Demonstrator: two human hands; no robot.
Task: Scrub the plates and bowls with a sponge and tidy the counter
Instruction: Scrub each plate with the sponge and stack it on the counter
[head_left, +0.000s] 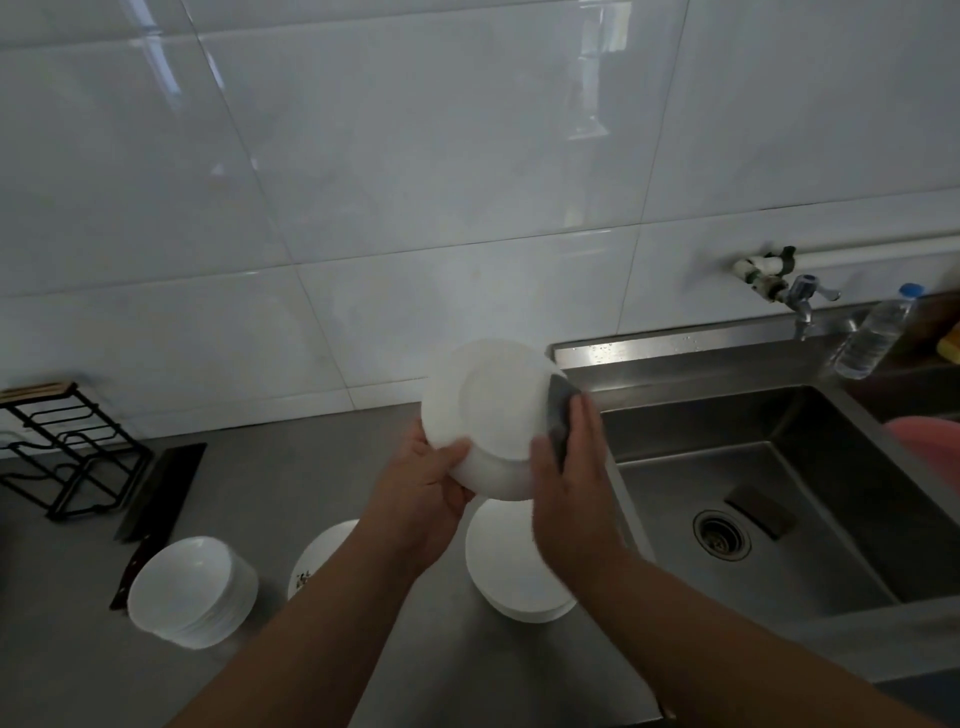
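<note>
I hold a white plate (493, 410) tilted up above the counter, just left of the sink. My left hand (423, 499) grips its lower left rim, thumb on the face. My right hand (569, 467) holds a dark grey sponge (560, 410) against the plate's right edge. Below my hands sits a stack of white plates (511, 577). A stack of white bowls (192, 592) stands at the lower left. Another white dish (322, 558) with dark marks lies between them, partly hidden by my left forearm.
A steel sink (779, 509) with a drain lies to the right, a tap (800, 299) above it. A water bottle (878, 332) stands on the sink's back ledge. A black wire rack (72, 452) and a cleaver (156, 499) occupy the left counter. Something pink (930, 436) shows at right.
</note>
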